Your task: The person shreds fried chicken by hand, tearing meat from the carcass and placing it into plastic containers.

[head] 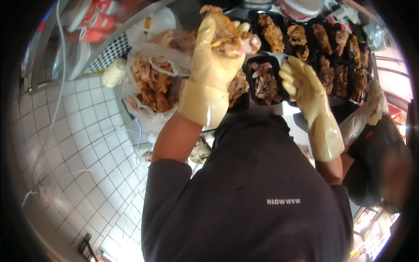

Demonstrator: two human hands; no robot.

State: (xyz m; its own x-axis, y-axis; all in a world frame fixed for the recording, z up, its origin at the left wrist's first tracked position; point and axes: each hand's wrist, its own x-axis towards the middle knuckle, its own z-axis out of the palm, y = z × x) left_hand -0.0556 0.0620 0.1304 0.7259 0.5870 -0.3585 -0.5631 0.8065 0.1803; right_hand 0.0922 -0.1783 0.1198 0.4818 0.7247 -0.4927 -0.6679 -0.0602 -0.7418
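Note:
My left hand [209, 72], in a cream rubber glove, grips a large piece of cooked meat on the bone [227, 34], raised over the trays. A pinkish bone end sticks out at its right. My right hand [304, 78], gloved alike, holds nothing; its fingers are slightly bent beside a black plastic tray [250, 95] with smaller meat pieces [266, 82] in it. Another piece of meat [239, 85] shows next to my left wrist, partly hidden by the glove. Left of that wrist lies a clear plastic bag [131, 78] full of cooked meat [154, 85].
Several filled black trays [286, 36] stand in rows at the back and right. A co-worker's gloved hand [376, 101] is at the right edge. A white-lidded tub [302, 8] stands at the back; a white roll [114, 72] and a hanging cord [62, 65] are at left.

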